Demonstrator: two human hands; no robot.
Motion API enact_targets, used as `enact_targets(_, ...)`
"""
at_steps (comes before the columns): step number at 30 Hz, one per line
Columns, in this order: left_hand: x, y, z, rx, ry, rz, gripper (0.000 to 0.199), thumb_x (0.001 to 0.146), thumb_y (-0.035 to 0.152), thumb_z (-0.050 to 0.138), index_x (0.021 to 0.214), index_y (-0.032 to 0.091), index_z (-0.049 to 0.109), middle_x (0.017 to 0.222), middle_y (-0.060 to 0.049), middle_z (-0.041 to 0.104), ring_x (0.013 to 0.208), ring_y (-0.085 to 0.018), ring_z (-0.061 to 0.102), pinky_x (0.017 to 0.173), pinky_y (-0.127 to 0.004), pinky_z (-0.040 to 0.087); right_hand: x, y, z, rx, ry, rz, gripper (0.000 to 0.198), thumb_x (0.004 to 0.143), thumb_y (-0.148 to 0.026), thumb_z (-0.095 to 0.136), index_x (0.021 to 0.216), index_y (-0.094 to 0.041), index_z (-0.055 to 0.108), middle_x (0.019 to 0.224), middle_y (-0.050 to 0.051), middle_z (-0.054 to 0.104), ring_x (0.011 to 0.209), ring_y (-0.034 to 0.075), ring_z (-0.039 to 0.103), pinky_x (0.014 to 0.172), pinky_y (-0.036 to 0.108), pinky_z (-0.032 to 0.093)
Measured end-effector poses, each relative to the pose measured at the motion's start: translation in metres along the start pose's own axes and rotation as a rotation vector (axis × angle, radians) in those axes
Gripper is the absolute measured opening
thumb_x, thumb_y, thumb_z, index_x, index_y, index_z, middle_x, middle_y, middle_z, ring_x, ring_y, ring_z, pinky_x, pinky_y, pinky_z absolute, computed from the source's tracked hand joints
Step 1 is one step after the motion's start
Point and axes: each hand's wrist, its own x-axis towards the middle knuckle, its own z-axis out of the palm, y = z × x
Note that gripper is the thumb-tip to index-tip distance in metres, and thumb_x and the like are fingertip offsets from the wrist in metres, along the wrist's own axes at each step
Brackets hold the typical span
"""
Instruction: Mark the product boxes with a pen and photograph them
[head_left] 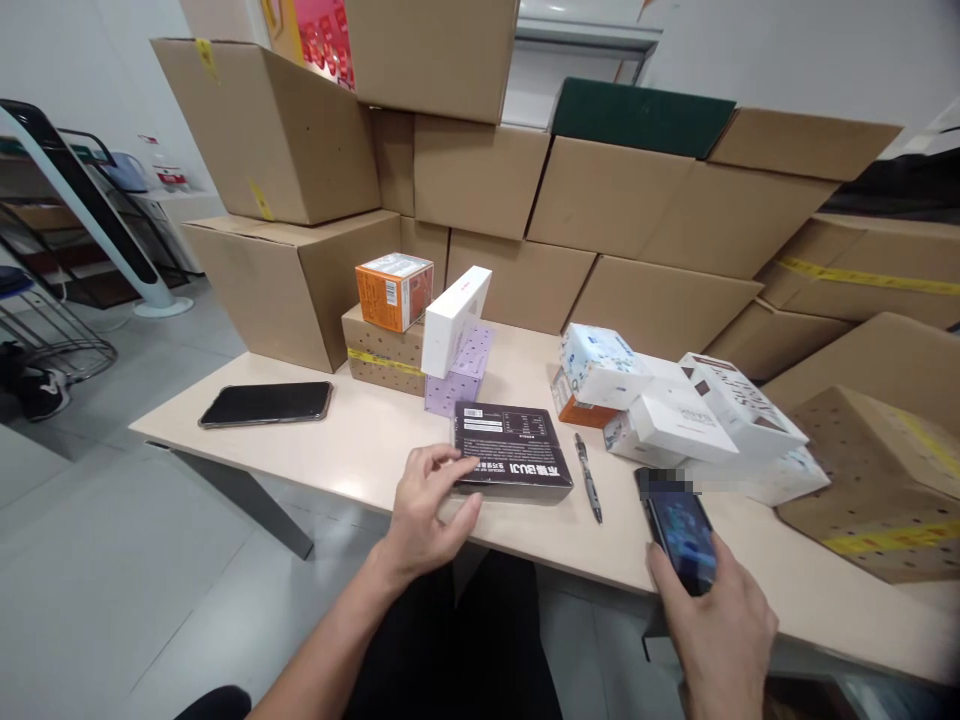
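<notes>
My right hand (716, 620) grips the lower end of a smartphone (679, 525) with a lit screen, thumb on one side and fingers on the other, at the table's front edge. My left hand (431, 505) has its fingers apart, resting at the near left corner of a flat dark box (510, 450) with white print. Whether the fingertips press on the box I cannot tell. Between the dark box and the held phone lies a pen (589, 478). A second phone (266, 403), its screen black, lies on the left of the table.
Behind the dark box stand a purple box (469, 365), a white box (454, 320) and an orange box (394, 290) on a brown carton (386, 350). White boxes (679, 420) are piled at right. Large cartons (480, 175) form a wall along the back of the table (360, 450).
</notes>
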Motion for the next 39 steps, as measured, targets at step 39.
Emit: enact_targets(39,0.042,-0.008,0.066,0.035,-0.311,-0.172,0.041,0.097,0.024,0.047,0.137,0.017,0.046,0.131,-0.015,0.056,0.122,-0.026,0.055,0.104,-0.049,0.048,0.061,-0.187,0.010,0.826,-0.234,-0.338,0.054,0.092,-0.050,0.048,0.135,-0.017,0.054,0.136,0.017,0.056,0.127,0.028,0.050,0.107,0.051,0.039)
